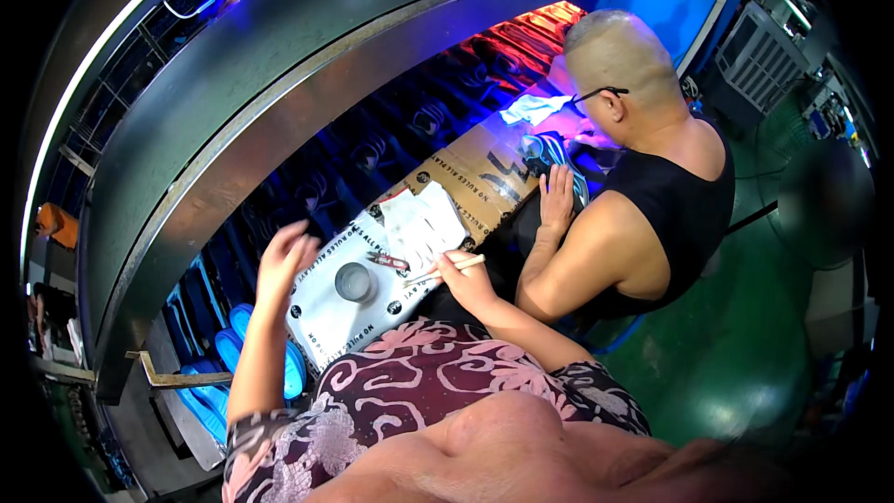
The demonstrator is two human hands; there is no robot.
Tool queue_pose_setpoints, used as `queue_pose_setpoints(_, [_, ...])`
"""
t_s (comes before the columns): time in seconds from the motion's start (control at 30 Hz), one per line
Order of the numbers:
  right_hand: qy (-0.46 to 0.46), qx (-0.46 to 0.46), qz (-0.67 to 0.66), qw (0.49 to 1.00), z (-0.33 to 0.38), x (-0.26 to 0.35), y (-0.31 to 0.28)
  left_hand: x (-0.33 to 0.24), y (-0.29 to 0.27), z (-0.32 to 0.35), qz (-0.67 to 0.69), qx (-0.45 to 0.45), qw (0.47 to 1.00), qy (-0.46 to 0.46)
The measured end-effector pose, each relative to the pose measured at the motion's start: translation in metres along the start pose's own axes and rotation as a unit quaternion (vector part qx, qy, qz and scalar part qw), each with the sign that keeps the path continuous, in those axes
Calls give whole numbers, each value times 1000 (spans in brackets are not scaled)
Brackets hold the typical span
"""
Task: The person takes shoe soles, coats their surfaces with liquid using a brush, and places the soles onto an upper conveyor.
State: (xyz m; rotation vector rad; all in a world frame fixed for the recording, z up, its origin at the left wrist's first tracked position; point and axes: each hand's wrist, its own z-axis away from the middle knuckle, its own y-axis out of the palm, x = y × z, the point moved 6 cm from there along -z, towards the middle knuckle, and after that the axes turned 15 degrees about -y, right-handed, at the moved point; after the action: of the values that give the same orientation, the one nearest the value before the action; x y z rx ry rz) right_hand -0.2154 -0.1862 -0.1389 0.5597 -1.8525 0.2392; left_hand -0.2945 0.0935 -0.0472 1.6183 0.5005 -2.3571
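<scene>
The fingers [453, 268] of the right hand [470, 284] were closed around a thin pale stick [474, 262], which was located to the right of the cup [354, 284], with its lower end slanting toward it. The left hand [284, 261] was raised to the left of the cup, apart from it; its fingers were half bent and loosely parted, and nothing could be seen in them. The cup, greyish and round, stood on a white printed sheet [319, 311]. Small red-handled snips [387, 262] lay just beside the cup, on its right, and behind them was a crumpled white cloth [421, 225]. Farther beyond the cup came a brown cardboard piece [477, 168]. Past it, to the right, a co-worker [670, 196] in a black sleeveless top had one hand [557, 194] at a dark shoe [543, 151] with light stripes. To the lower left of the cup lay blue shoe-shaped pieces [229, 350]. A long metal hood [307, 74] curved above dim rows of shoes [372, 151], behind the cup.
</scene>
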Motion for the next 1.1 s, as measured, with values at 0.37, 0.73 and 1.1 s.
queue_pose_setpoints(0.37, [48, 133, -17, 990, -6, 24, 83, 180, -143, 186, -483, -388, 767, -168])
queue_pose_setpoints(0.73, [68, 73, 31, 995, -2, 34, 82, 140, -146, 164, -446, -335, 790, -254])
queue_pose_setpoints(1.1, [108, 101, 10, 989, -6, 30, 95, 154, -82, 177, 487, -63, 850, -188])
